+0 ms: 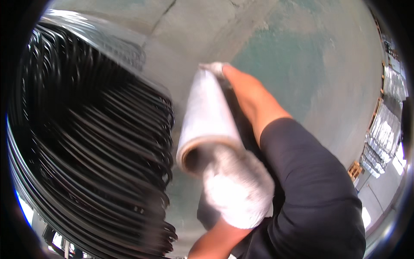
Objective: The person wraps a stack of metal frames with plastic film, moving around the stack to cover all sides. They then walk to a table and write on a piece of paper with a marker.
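The roll of stretch film sits just right of the black coil stack, gloved left hand plugged into its near end, bare right hand clasping the far end; a loose grip could drop it

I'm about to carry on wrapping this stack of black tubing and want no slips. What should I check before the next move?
1. Roll of stretch film held at both ends: ok.
2. Left hand, gloved, at the roll's near open end: ok.
3. Right hand at the far end, bare: not ok.
4. Film joined to the black tubing stack: cannot tell.
5. Concrete floor ahead: ok.
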Demonstrator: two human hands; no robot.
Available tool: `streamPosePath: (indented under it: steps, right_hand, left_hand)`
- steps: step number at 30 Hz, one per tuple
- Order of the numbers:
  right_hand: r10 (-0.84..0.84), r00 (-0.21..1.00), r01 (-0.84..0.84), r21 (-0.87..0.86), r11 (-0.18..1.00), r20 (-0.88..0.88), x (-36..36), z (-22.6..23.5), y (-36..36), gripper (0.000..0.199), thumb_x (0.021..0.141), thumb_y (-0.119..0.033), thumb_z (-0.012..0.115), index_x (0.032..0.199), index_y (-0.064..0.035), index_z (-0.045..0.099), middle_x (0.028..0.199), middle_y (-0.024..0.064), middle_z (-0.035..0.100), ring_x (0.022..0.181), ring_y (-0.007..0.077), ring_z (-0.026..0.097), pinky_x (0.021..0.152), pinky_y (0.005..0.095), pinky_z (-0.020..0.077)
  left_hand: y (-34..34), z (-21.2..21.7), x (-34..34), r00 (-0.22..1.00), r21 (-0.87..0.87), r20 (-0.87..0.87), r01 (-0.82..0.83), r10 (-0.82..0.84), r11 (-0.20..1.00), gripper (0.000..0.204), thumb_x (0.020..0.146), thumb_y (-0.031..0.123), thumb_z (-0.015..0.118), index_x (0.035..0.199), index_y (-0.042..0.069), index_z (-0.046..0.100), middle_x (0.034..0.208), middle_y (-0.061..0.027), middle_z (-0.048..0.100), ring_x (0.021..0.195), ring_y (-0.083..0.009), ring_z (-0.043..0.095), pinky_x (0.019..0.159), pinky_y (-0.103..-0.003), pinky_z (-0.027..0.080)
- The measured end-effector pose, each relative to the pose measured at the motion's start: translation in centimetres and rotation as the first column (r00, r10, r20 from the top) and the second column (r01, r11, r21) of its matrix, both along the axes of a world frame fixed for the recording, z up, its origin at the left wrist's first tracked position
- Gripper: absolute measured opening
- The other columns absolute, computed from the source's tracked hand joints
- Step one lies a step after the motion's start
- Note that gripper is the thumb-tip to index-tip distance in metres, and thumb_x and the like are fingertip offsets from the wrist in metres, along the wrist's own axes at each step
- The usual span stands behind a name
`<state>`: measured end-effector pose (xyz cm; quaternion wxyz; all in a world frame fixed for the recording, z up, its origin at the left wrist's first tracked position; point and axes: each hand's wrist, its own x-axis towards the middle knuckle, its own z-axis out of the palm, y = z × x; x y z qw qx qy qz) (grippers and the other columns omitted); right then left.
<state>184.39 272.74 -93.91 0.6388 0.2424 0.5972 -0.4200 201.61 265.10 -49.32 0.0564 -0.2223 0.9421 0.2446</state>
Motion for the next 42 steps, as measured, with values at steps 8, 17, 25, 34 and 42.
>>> streamPosePath:
  steps: [8,17,25,34,42]
  right_hand:
    - [-0.019,0.991,0.023,0.026,0.999,-0.132,4.8,2.8,0.6,0.082,0.101,-0.067,0.063,0.151,-0.0026,0.063,0.15,0.0159,0.065,0.133,0.0297,0.064,0.115,0.0438,0.0476]
    - [-0.101,0.991,0.105,0.047,0.993,-0.083,13.5,4.2,-2.4,0.092,0.099,-0.074,0.061,0.153,0.0005,0.06,0.153,0.0184,0.063,0.136,0.034,0.062,0.116,0.048,0.0466]
    - [0.121,0.982,-0.106,0.105,0.989,-0.142,15.0,5.3,-4.6,0.099,0.096,-0.08,0.057,0.155,-0.0016,0.059,0.157,0.0209,0.058,0.141,0.038,0.057,0.113,0.0504,0.047]
    - [-0.2,0.969,0.216,0.104,0.971,-0.144,27.3,-0.3,-7.6,0.087,0.101,-0.074,0.056,0.148,-0.0015,0.065,0.152,0.0181,0.063,0.135,0.0342,0.061,0.117,0.0482,0.0448]
    - [0.051,0.963,0.043,0.338,0.94,-0.263,37.0,0.5,-1.5,0.112,0.096,-0.087,0.046,0.159,0.0048,0.05,0.163,0.0277,0.052,0.155,0.0424,0.043,0.124,0.0524,0.0367]
  left_hand:
    - [0.1,1.6,3.4,0.997,-0.089,-0.065,0.044,-0.05,0.995,0.041,0.087,-0.002,0.07,0.122,-0.019,0.057,0.083,-0.0239,0.067,0.07,-0.0437,0.067,0.07,-0.049,0.056]
    - [-2.0,1.7,5.0,0.996,-0.036,-0.08,0.025,-0.028,0.999,0.043,0.089,0.005,0.07,0.123,-0.019,0.059,0.095,-0.0268,0.069,0.084,-0.046,0.07,0.08,-0.048,0.058]
    - [-2.7,0.4,12.3,0.991,-0.103,-0.008,-0.133,0.133,0.986,0.052,0.092,-0.004,0.063,0.138,-0.024,0.046,0.108,-0.0366,0.07,0.093,-0.0517,0.073,0.086,-0.05,0.06]
    - [-10.4,-0.5,21.3,0.993,0.007,0.111,0.048,-0.049,0.999,0.059,0.094,0.005,0.061,0.146,-0.015,0.042,0.115,-0.0386,0.066,0.102,-0.0567,0.069,0.093,-0.055,0.056]
    - [-13.2,-1.6,27.1,0.975,-0.14,-0.038,0.212,-0.219,0.967,0.03,0.084,0.009,0.076,0.105,-0.007,0.061,0.074,-0.0224,0.061,0.063,-0.0444,0.061,0.061,-0.055,0.052]
